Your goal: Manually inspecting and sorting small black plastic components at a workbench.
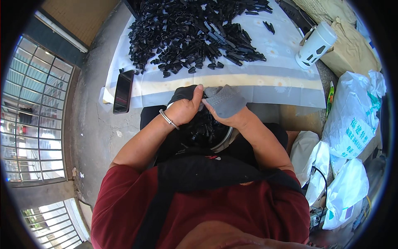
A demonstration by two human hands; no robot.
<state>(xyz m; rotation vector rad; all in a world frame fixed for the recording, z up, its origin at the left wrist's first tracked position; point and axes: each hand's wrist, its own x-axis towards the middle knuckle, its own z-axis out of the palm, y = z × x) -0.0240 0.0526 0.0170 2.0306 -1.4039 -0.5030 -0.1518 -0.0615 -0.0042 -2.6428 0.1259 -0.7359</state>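
Note:
My left hand and my right hand meet at the table's near edge, above my lap. A dark glove covers the left fingers, and a grey dotted glove covers the right ones; both thumbs are bare. The fingers of both hands are curled closed, and whatever lies between them is hidden. Just below the hands, a metal bowl rests in my lap, holding small black pieces. A large pile of similar black curved and strip-like pieces covers the far part of the table.
A patterned cloth covers the table. On its left edge lies a phone; a white tumbler stands at the right. Plastic bags and a cardboard box crowd the right side. A barred window is on the left.

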